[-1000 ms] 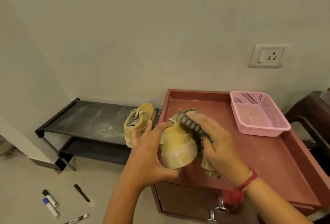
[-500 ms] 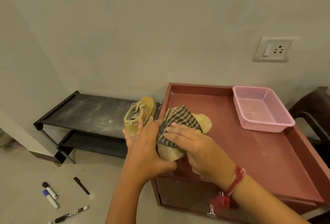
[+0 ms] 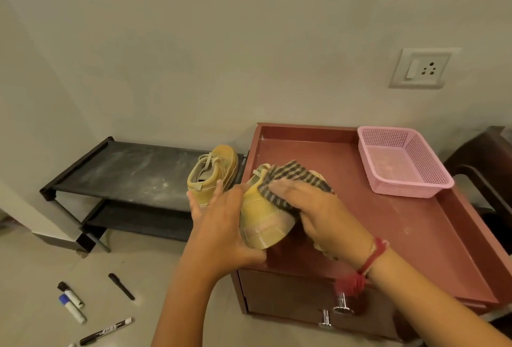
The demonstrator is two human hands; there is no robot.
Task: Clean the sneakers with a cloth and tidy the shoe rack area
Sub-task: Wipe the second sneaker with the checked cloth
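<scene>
A yellow sneaker (image 3: pixel 263 216) is held above the front left corner of the reddish cabinet top (image 3: pixel 401 222), its sole end towards me. My left hand (image 3: pixel 221 227) grips it from the left and below. My right hand (image 3: pixel 318 211) presses a dark checked cloth (image 3: pixel 293 177) over the sneaker's upper, fingers spread on the cloth. The second yellow sneaker (image 3: pixel 213 172) stands on the right end of the black shoe rack (image 3: pixel 124 172), just behind my left fingers.
A pink mesh basket (image 3: pixel 401 164) sits at the back right of the cabinet top. Several markers (image 3: pixel 72 302) lie on the floor at the lower left. A dark chair (image 3: pixel 484 175) stands to the right. Two drawer knobs (image 3: pixel 340 308) stick out in front.
My right hand has slid the cloth across the sneaker's upper, from the far side towards me. The sneaker has tilted a little in my left hand.
</scene>
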